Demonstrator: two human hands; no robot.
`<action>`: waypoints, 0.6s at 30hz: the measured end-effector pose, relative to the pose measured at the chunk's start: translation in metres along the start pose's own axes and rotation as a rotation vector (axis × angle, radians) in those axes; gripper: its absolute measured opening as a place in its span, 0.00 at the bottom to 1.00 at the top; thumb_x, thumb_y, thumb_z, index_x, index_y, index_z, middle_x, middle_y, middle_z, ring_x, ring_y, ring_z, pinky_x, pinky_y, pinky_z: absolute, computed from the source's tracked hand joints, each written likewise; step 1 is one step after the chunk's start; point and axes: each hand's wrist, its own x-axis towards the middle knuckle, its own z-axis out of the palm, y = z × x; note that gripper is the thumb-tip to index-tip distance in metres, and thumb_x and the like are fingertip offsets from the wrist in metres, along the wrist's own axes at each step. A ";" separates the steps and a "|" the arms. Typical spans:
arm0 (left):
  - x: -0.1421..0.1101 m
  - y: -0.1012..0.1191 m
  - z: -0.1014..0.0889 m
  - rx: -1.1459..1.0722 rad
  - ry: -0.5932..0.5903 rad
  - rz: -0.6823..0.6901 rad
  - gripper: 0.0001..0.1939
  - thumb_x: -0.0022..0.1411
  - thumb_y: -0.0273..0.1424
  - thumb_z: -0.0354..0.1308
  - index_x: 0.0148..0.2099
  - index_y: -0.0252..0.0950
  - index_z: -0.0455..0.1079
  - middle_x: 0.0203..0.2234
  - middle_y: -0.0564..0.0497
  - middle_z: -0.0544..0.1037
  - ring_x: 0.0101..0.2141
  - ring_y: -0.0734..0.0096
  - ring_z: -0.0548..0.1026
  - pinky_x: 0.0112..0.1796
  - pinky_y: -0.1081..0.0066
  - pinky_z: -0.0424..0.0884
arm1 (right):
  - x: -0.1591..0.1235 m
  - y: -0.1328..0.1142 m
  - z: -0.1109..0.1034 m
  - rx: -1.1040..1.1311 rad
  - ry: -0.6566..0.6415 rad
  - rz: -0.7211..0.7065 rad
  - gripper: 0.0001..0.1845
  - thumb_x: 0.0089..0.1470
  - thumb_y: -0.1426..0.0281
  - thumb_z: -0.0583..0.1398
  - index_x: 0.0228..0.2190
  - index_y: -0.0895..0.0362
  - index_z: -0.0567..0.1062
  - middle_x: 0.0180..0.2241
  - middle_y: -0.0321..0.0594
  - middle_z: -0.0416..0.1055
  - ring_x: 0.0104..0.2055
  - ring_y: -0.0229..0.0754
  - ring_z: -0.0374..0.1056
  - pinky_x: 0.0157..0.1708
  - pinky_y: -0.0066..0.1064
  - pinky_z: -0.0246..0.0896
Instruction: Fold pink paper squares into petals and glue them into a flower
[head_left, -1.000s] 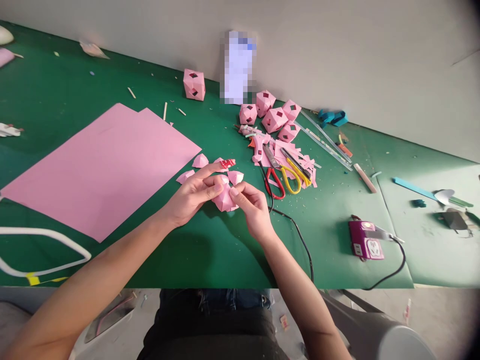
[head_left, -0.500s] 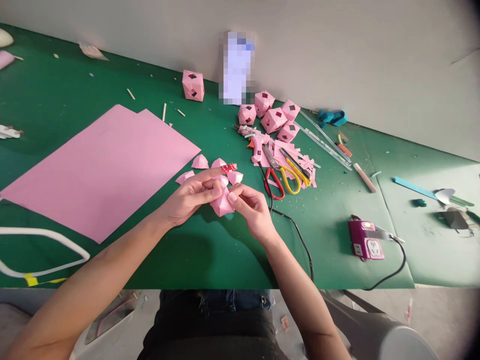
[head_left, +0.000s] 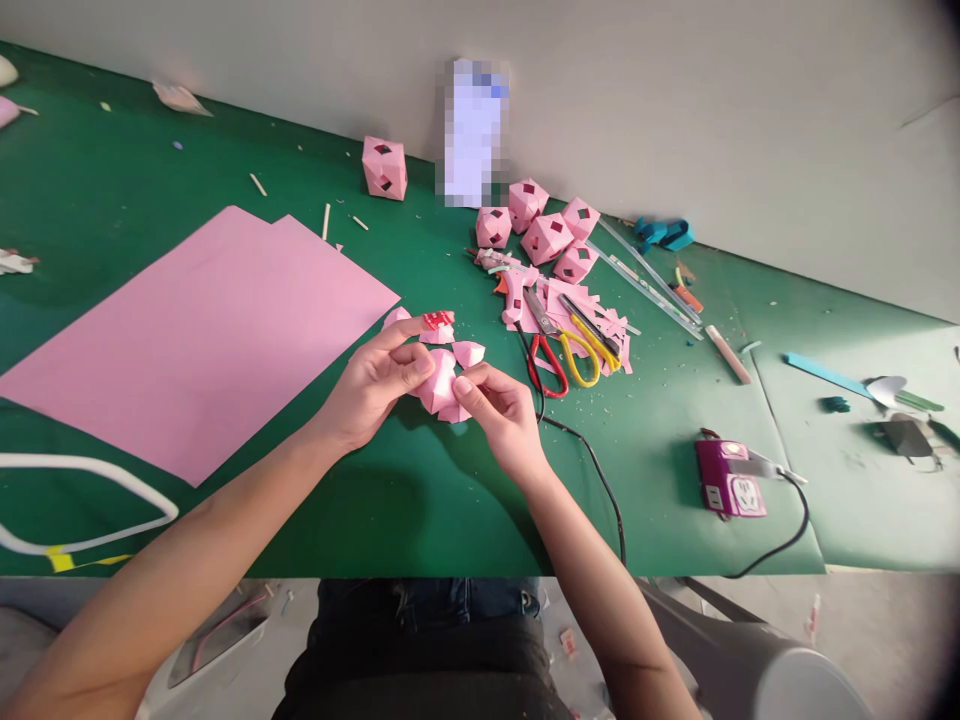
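Note:
Between my two hands is a small folded pink paper piece (head_left: pixel 437 385), pinched from both sides above the green table. My left hand (head_left: pixel 379 385) grips its left side with thumb and fingers; the index finger, with a red wrapping at its tip, stretches forward. My right hand (head_left: pixel 501 412) pinches the right side between thumb and forefinger. Just beyond lie more folded pink paper pieces, one (head_left: pixel 469 353) near my right fingertips and another (head_left: pixel 396 316) partly behind my left hand. The fingers cover part of the held piece.
A large pink paper sheet (head_left: pixel 202 330) lies left. Several pink paper polyhedra (head_left: pixel 546 238) sit behind a pink glue gun (head_left: pixel 516 293), red-handled scissors (head_left: pixel 551 370) and yellow-handled scissors (head_left: pixel 581 362). A black cord (head_left: pixel 592 462) runs right of my hand; a purple power socket (head_left: pixel 731 480) stands farther right.
The held pink piece has been turned and raised slightly, showing a different side. My left index finger has shifted a little left and forward. The view has moved slightly.

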 end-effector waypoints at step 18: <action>0.000 0.000 -0.006 0.115 -0.004 -0.121 0.30 0.60 0.44 0.77 0.59 0.39 0.75 0.26 0.53 0.82 0.26 0.68 0.80 0.34 0.69 0.78 | 0.000 -0.004 -0.002 0.062 0.010 -0.041 0.20 0.56 0.51 0.72 0.26 0.51 0.80 0.28 0.36 0.71 0.32 0.41 0.64 0.37 0.37 0.62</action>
